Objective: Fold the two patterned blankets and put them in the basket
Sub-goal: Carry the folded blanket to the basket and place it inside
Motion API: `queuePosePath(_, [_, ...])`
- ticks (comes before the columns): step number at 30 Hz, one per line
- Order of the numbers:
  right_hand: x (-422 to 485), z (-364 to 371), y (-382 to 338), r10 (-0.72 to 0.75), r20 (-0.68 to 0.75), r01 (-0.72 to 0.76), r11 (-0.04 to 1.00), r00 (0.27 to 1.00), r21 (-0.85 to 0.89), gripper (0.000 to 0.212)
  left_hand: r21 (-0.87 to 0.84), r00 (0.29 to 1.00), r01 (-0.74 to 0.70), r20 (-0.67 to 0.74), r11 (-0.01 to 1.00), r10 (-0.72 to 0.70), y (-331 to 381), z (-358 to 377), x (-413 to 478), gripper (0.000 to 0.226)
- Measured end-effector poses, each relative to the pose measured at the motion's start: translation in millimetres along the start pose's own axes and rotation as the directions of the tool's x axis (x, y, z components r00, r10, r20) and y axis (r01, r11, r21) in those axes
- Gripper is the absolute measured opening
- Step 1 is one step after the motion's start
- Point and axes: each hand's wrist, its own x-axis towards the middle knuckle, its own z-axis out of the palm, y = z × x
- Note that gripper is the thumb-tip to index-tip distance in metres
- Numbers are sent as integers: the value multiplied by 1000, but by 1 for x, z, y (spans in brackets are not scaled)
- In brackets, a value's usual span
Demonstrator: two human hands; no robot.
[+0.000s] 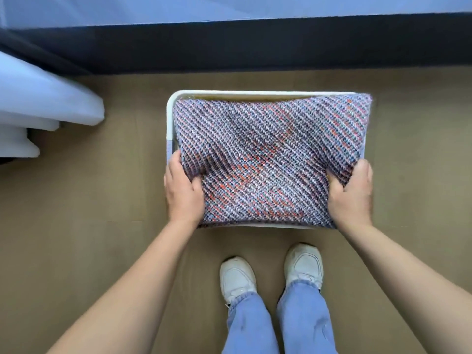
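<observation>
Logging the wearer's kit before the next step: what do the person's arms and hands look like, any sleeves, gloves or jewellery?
Both forearms are bare up to the frame edge, no sleeves showing. The left hand and right hand wear no gloves, and no rings, watch or bands are visible. Lower down, the person wears light blue jeans and white sneakers.
</observation>
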Motion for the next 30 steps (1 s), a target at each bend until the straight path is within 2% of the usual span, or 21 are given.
queuePosePath(2, [0, 3, 0, 19, 81, -15, 998, 997, -53, 42, 130, 997, -12, 76, 991, 2, 0, 4, 3, 73])
queuePosePath(4, [-2, 6, -4, -21, 129, 37, 991, 991, -126, 72, 300, 991, -128, 79, 945, 109, 6, 6, 4, 84])
queuePosePath(6, [-2, 5, -11, -163, 108, 184, 959, 981, -217, 95, 448, 944, -319, 73, 836, 321, 15, 9, 2, 91])
queuePosePath(8, [-4, 6, -16, -380, 113, 396, 858, 918, -327, 106, 521, 867, -481, 161, 705, 472, 19, 14, -1, 100])
queuePosePath(9, [-4, 7, -16, -465, 152, 486, 791, 872, -370, 112, 523, 855, -515, 250, 679, 455, 16, 15, -2, 110])
queuePosePath(11, [1, 13, -13, -487, 305, 574, 704, 818, -418, 125, 535, 875, -463, 403, 707, 269, 2, 17, -1, 130])
queuePosePath(13, [14, 17, -6, -343, 433, 536, 691, 834, -485, 141, 577, 896, -367, 429, 730, 112, -15, 19, 4, 139])
queuePosePath(15, [27, 21, 5, -204, 479, 480, 665, 854, -572, 151, 588, 896, -354, 436, 728, 84, -26, 26, 12, 141])
queuePosePath(20, [44, 51, 22, -134, 527, 486, 619, 840, -617, 154, 619, 886, -415, 443, 667, 139, -40, 52, 33, 145])
queuePosePath(27, [47, 56, 26, -172, 518, 489, 657, 838, -573, 146, 636, 904, -386, 406, 668, 136, -38, 58, 34, 147])
queuePosePath(29, [40, 41, 17, -273, 478, 513, 700, 835, -496, 134, 577, 893, -426, 391, 697, 222, -27, 44, 26, 143])
queuePosePath(30, [35, 35, 10, -390, 423, 560, 705, 818, -434, 125, 534, 872, -484, 365, 693, 327, -20, 37, 23, 139])
